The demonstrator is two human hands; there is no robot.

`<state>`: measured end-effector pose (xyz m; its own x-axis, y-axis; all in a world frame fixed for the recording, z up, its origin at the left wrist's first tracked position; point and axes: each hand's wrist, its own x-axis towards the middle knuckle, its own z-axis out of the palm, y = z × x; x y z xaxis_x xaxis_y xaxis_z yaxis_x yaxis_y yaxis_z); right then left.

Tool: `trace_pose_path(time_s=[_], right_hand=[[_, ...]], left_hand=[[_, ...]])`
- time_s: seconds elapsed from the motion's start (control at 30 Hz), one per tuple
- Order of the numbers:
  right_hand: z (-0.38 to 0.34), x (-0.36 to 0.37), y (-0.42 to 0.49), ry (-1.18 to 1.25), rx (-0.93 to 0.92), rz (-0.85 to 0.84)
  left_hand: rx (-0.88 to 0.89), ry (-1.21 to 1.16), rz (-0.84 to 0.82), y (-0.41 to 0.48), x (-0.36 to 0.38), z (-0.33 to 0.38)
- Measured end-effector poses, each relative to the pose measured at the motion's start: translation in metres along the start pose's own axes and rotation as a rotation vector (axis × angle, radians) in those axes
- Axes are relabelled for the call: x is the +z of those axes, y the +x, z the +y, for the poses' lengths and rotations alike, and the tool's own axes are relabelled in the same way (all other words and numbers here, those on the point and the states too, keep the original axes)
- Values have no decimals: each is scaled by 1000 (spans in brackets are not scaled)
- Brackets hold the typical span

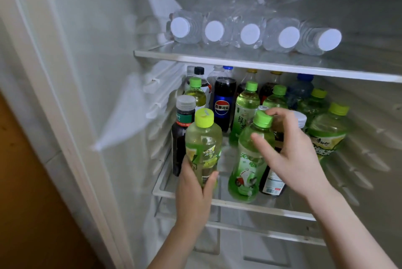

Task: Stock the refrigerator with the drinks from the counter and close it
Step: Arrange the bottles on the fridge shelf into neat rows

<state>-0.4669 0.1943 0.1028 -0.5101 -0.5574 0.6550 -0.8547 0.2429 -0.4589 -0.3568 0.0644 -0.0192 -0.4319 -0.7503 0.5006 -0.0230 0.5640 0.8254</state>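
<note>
Left hand (pixel 193 192), lower centre of frame: fingers wrapped round the lower half of a green tea bottle (pixel 203 149) with a yellow-green cap. Bottle upright at the front left of the middle shelf (pixel 219 201); base hidden by the hand, so cannot tell if it stands on the shelf.

Right hand (pixel 291 153): fingers spread and loose, not closed. Thumb lies against the shoulder of a second green bottle (pixel 248 166), forefinger at its cap.

Same shelf crowded with upright drinks: dark bottle with a grey cap (pixel 182 129) at left, Pepsi bottle (pixel 224 103) behind, more green bottles to the right.

Upper shelf (pixel 239 62): five water bottles (pixel 250 34) lying side by side, white caps facing out.
</note>
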Motion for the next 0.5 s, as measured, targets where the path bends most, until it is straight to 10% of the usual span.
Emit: trace_pose_path(time_s=[0.5], right_hand=[[-7, 26, 16, 178, 37, 55]], left_hand=[[-69, 219, 236, 23, -21, -19]])
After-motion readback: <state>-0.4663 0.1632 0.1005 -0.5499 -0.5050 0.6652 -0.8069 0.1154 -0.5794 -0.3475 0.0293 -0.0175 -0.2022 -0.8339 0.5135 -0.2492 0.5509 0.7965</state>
